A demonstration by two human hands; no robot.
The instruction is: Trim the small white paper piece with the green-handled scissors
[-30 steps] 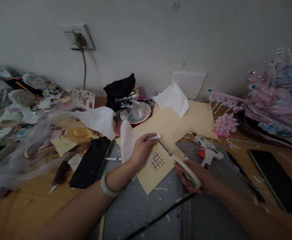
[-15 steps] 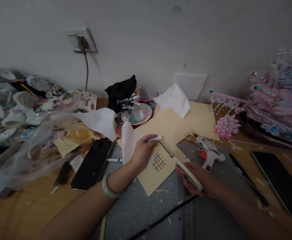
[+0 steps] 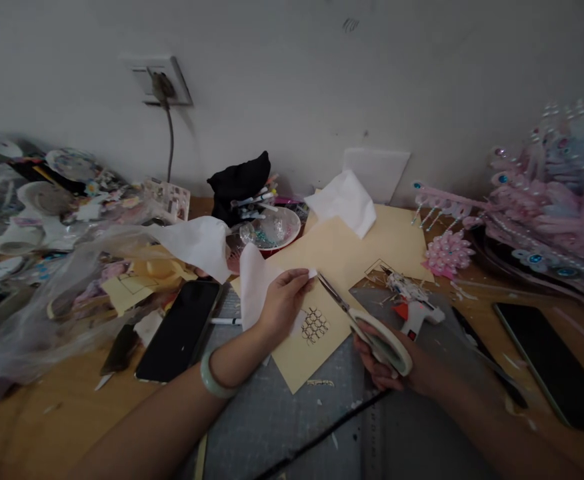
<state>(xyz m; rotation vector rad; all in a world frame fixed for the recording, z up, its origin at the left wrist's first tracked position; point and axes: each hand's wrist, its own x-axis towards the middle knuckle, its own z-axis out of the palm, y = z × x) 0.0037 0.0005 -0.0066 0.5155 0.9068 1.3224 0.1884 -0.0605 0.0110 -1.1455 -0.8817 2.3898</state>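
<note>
Between the thumb and fingers of my left hand [image 3: 283, 303] is a small white scrap [image 3: 313, 273]; its corner sticks out and the rest is hidden. My right hand [image 3: 422, 363] is closed around the cream handles of a pair of scissors [image 3: 393, 348]. Their blade tips point at the scrap, just to its right. Below my left hand lies a cream sheet [image 3: 299, 370] with a cluster of small outlined shapes [image 3: 315, 325] on it. White cloth-like material [image 3: 257, 287] stands folded behind my left wrist.
A black phone [image 3: 179, 330] and a knife [image 3: 119, 350] lie at left. On the right are a glue gun [image 3: 419, 317], another phone [image 3: 547, 360] and pink beaded ornaments [image 3: 449, 252]. Behind stands a bowl of beads [image 3: 287, 230]. A grey cutting mat [image 3: 287, 427] and black cord [image 3: 332, 437] lie in front.
The scissors have drawn slightly away from the white scrap, and their handles have turned so the loops show more. My left hand keeps its pinch. The whole view has shifted a little.
</note>
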